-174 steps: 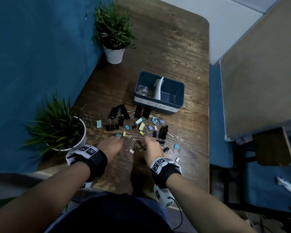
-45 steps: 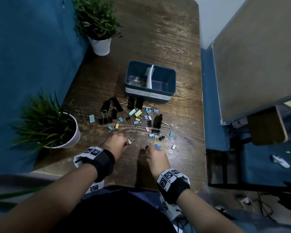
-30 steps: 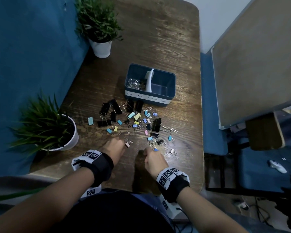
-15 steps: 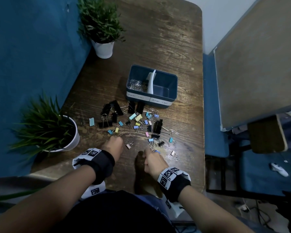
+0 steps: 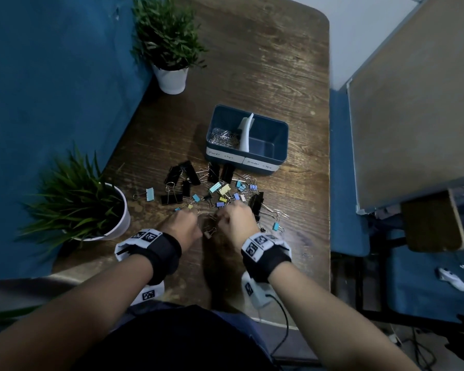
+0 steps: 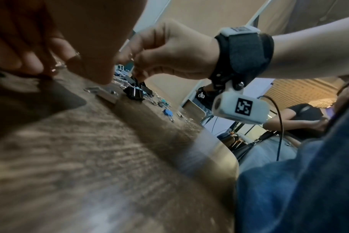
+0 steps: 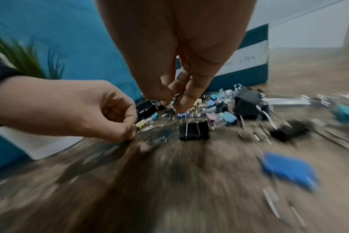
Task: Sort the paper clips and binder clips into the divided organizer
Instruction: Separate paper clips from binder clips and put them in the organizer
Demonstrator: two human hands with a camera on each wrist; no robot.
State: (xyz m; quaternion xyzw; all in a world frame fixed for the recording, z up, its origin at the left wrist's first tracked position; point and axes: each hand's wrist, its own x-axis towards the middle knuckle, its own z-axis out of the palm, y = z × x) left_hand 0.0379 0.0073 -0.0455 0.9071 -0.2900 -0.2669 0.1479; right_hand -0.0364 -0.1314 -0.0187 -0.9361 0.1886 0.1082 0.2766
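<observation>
While the organizer [image 5: 247, 140] stands on the table [image 5: 265, 62] with a heap of paper clips [image 5: 224, 136] in its left compartment and nothing visible in its right one, both hands work at the near edge of the clip pile [image 5: 220, 191], which lies just in front of the organizer. The left hand [image 5: 184, 223] has its fingers [image 7: 127, 126] curled and pinched together low against the wood on the pile's near left side; something small and metallic glints at the tips, but what it is I cannot tell. The right hand [image 5: 237, 219], beside it on the pile's near side, pinches thin wire pieces, apparently paper clips, between thumb and fingertips [image 7: 181, 104] just above a black binder clip [image 7: 193, 130].

The paper clips look light, thin and slick, lying flat on the wood, so they probably need a fingertip or nail pinch, or a slide toward the pile's edge, and several may tangle and lift together. The binder clips [image 5: 255, 200] are stiffer and chunkier; the body, or the wire handles where these stand up, seems the easiest hold, and their springs should not give under a light grip. Coloured small ones [image 5: 223, 188] sit among black large ones in front of the organizer, with one blue clip [image 5: 276, 225] off to the pile's right.
</observation>
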